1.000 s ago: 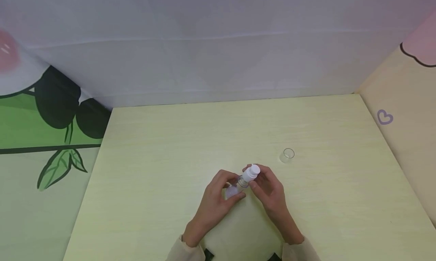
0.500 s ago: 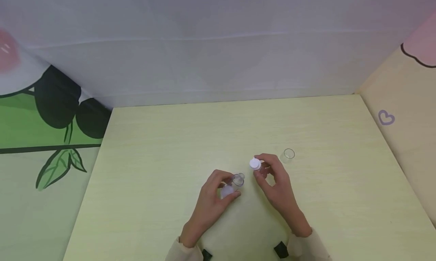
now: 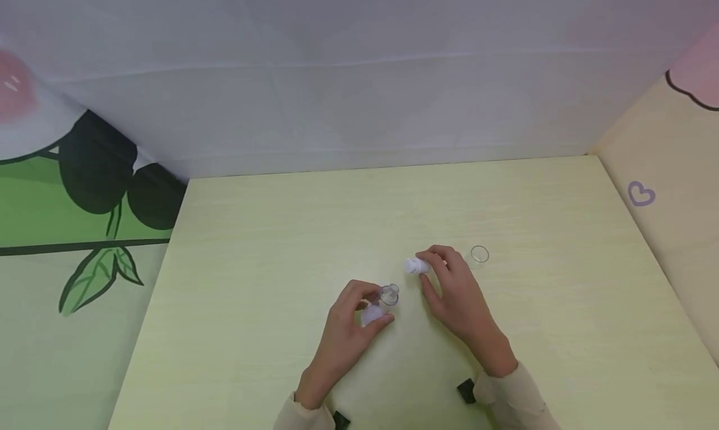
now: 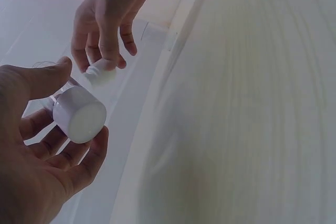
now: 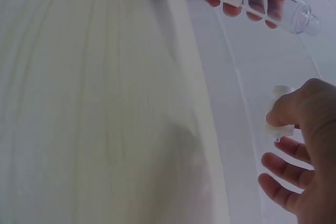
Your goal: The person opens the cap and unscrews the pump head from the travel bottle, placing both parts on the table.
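My left hand (image 3: 349, 324) grips a small clear bottle (image 3: 373, 314) with a pale base and an uncapped neck facing away from me. In the left wrist view, thumb and fingers go round the bottle (image 4: 80, 115), and its base faces the camera. My right hand (image 3: 456, 296) pinches a white pump top (image 3: 414, 266) between thumb and fingers, apart from the bottle. The right wrist view shows this pump top (image 5: 280, 94) partly behind the thumb, with the other fingers loosely bent. Beyond the right hand, a clear round cap (image 3: 479, 259) stands on the table.
The pale wooden table (image 3: 269, 243) reaches back to a grey-white cloth wall (image 3: 359, 105). Printed side panels stand left and right, the right one bearing a purple heart (image 3: 641, 194). Black straps (image 3: 467, 390) show near the sleeves.
The pump top has come off the bottle in my right hand, moved away to the upper right and tipped sideways. My left hand has shifted slightly left with the bottle.
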The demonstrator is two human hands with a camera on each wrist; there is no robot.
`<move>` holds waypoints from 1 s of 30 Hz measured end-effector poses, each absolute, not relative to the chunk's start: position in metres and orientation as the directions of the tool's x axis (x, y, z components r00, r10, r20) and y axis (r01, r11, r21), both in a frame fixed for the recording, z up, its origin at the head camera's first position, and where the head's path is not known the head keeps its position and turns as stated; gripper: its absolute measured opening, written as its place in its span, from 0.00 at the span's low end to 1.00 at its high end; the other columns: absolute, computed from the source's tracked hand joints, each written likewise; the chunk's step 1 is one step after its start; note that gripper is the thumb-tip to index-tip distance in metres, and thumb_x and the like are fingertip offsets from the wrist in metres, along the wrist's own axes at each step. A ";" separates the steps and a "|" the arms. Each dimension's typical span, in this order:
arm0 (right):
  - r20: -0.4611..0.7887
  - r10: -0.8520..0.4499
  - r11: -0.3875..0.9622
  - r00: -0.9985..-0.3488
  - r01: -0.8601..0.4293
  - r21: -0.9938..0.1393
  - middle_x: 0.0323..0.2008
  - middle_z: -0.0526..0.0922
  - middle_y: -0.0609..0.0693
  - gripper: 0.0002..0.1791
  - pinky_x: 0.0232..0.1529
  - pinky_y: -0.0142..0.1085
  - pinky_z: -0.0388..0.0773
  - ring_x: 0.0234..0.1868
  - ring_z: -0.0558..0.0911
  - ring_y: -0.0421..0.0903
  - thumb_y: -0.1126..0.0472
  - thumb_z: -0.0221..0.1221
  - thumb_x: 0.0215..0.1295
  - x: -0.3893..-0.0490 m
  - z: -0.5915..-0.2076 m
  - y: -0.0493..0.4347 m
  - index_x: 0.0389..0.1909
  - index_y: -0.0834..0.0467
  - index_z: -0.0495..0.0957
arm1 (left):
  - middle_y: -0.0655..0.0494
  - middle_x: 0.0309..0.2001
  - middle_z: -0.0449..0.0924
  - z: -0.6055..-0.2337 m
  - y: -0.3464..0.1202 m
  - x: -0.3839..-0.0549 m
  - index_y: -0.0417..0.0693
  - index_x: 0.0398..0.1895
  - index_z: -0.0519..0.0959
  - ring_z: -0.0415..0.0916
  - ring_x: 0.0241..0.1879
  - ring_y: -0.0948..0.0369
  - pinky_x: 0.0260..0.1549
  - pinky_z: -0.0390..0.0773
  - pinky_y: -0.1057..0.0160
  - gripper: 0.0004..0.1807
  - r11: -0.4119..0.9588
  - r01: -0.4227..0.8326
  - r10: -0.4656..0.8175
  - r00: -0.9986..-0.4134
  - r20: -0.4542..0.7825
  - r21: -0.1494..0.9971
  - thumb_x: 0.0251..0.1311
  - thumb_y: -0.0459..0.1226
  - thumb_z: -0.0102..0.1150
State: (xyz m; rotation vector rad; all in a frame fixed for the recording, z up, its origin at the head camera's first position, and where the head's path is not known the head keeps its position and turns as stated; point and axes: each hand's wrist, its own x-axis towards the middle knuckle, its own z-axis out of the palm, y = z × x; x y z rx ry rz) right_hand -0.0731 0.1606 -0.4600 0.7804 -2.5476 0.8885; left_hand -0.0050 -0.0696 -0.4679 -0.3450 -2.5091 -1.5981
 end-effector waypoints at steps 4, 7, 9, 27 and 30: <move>0.447 -0.397 0.697 -0.801 -0.580 -0.421 0.54 0.79 0.61 0.20 0.49 0.51 0.80 0.49 0.80 0.59 0.69 0.67 0.63 -0.078 -0.466 0.161 0.56 0.61 0.79 | 0.65 0.46 0.78 -0.469 -0.071 -0.006 0.58 0.54 0.79 0.78 0.47 0.64 0.46 0.83 0.62 0.25 0.401 0.264 0.105 -0.965 0.242 0.877 0.55 0.37 0.79; 0.409 -0.402 0.715 -0.819 -0.560 -0.418 0.55 0.79 0.62 0.19 0.49 0.52 0.81 0.48 0.81 0.60 0.69 0.67 0.63 -0.081 -0.469 0.162 0.55 0.62 0.79 | 0.65 0.46 0.78 -0.469 -0.072 -0.006 0.59 0.54 0.79 0.78 0.47 0.64 0.46 0.83 0.62 0.24 0.396 0.258 0.100 -0.966 0.238 0.881 0.56 0.38 0.79; 0.380 -0.407 0.725 -0.831 -0.547 -0.419 0.55 0.79 0.63 0.19 0.50 0.53 0.81 0.48 0.81 0.62 0.70 0.66 0.63 -0.083 -0.470 0.162 0.55 0.63 0.79 | 0.65 0.46 0.78 -0.469 -0.072 -0.006 0.59 0.54 0.79 0.78 0.47 0.64 0.46 0.83 0.62 0.24 0.396 0.251 0.098 -0.968 0.231 0.883 0.56 0.38 0.78; 0.238 -0.392 0.804 -0.889 -0.457 -0.380 0.53 0.80 0.63 0.14 0.50 0.55 0.80 0.53 0.81 0.65 0.69 0.64 0.67 -0.085 -0.474 0.164 0.52 0.63 0.79 | 0.66 0.45 0.78 -0.470 -0.071 -0.007 0.59 0.54 0.78 0.77 0.47 0.65 0.47 0.83 0.62 0.25 0.409 0.235 0.095 -0.972 0.215 0.882 0.55 0.38 0.79; 0.229 -0.390 0.807 -0.892 -0.451 -0.381 0.54 0.80 0.62 0.14 0.51 0.55 0.80 0.54 0.81 0.64 0.68 0.64 0.68 -0.085 -0.475 0.164 0.53 0.63 0.79 | 0.65 0.45 0.78 -0.471 -0.071 -0.007 0.59 0.53 0.78 0.77 0.46 0.65 0.47 0.83 0.62 0.25 0.409 0.237 0.095 -0.971 0.217 0.881 0.55 0.37 0.79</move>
